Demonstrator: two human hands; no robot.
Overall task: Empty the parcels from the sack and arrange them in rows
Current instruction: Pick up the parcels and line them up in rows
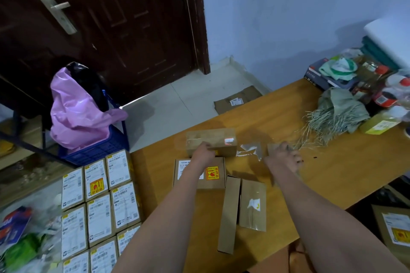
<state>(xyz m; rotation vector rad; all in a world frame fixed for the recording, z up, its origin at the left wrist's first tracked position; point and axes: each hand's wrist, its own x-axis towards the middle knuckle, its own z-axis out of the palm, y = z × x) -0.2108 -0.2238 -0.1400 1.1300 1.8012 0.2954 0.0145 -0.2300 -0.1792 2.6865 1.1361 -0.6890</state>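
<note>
1. Parcels sit in two places: a tidy grid of labelled boxes [99, 206] on the floor to the left, and a handful of loose ones on the wooden desk [332, 173].
2. The sack [339, 108], a grey-green woven one with frayed strands, lies crumpled and flat-looking at the far right of the desk, so it seems largely emptied; whether anything is left inside cannot be told.
3. The left hand [203, 150] rests on the near top edge of a taped brown box [210, 141], fingers curled over it as if gripping.
4. Just in front of that box lies a box with a yellow-and-red sticker [199, 174], partly under the left forearm.
5. The right hand [282, 157] is blurred; it lies on a small brown parcel [271, 148] near the sack's loose strands, but whether its fingers grip or only touch it cannot be told.
6. Two more parcels lie nearer the person: a long narrow carton [229, 215] and, just beside it, a flat brown packet [253, 204].
7. Judged from this, the emptying is mostly done, and the floor rows are well advanced; the parcels on the desk are not yet lined up and remain to be arranged.
</note>
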